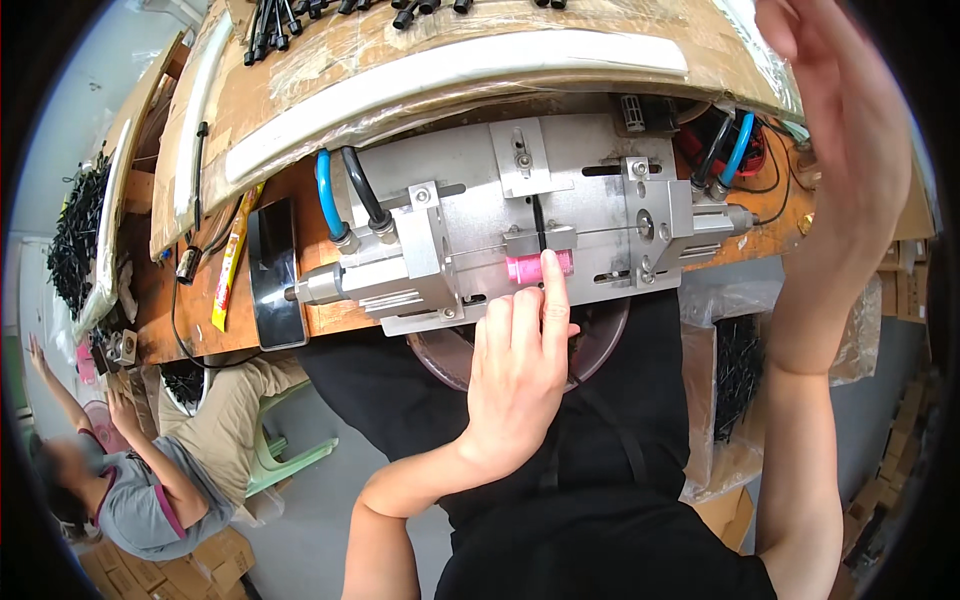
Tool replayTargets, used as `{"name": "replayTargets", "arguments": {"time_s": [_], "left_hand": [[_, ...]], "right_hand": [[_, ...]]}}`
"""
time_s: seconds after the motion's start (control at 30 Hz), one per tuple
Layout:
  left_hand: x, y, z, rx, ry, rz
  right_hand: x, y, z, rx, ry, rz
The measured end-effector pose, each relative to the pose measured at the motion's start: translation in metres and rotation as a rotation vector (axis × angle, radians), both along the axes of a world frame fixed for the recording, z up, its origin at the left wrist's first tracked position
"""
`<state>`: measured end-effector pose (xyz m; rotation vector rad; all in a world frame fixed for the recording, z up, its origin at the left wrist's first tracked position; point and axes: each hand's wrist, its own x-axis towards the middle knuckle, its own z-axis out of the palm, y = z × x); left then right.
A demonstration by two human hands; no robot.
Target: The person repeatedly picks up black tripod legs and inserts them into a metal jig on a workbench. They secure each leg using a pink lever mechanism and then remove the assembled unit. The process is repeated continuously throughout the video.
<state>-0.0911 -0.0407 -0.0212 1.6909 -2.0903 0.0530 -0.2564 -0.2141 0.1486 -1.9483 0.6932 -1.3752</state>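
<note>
A thin black rod (539,215) lies front to back across a metal clamping fixture (480,205), over a pink block (523,268). My left hand (520,350) comes from below, its index finger stretched along the rod at the pink block. The other fingers are bent beside it, with the thumb tip showing at the right; they close round the rod's near part, which is mostly hidden. At the upper right, my right hand (850,120) is raised close to the camera. Its thumb stands apart from the fingers, whose tips are cut off by the frame, and nothing shows in it.
Black capped rods (272,30) lie on a cardboard-covered shelf (400,85) behind the fixture. Left of it are a phone (277,270) and a yellow packet (234,255). Blue hoses (324,195) rise from the fixture. A co-worker (150,490) sits at left; a lined box (738,385) stands right.
</note>
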Motion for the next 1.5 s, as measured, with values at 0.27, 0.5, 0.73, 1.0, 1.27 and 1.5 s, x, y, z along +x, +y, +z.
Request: {"name": "replayTargets", "arguments": {"time_s": [0.27, 0.5, 0.73, 1.0, 1.27, 1.5], "left_hand": [[0.003, 0.007, 0.006, 0.055, 0.095, 0.014], [0.005, 0.024, 0.019, -0.011, 0.230, 0.057], [0.009, 0.023, 0.023, 0.006, 0.260, 0.029], [0.072, -0.108, 0.089, -0.458, 0.072, 0.007], [0.100, -0.187, 0.171, 0.080, 0.052, -0.061], [0.151, -0.160, 0.166, -0.072, 0.696, -0.155]], "right_hand": [[0.004, 0.114, -0.124, -0.176, 0.322, -0.052], [0.023, 0.138, -0.185, -0.118, 0.440, -0.076], [0.027, 0.134, -0.176, -0.058, 0.521, -0.062], [0.042, 0.052, -0.085, -0.532, 0.598, -0.227], [0.092, -0.110, -0.030, -0.379, 1.092, -0.272], [0.055, -0.090, 0.000, -0.338, 0.763, -0.221]]}}
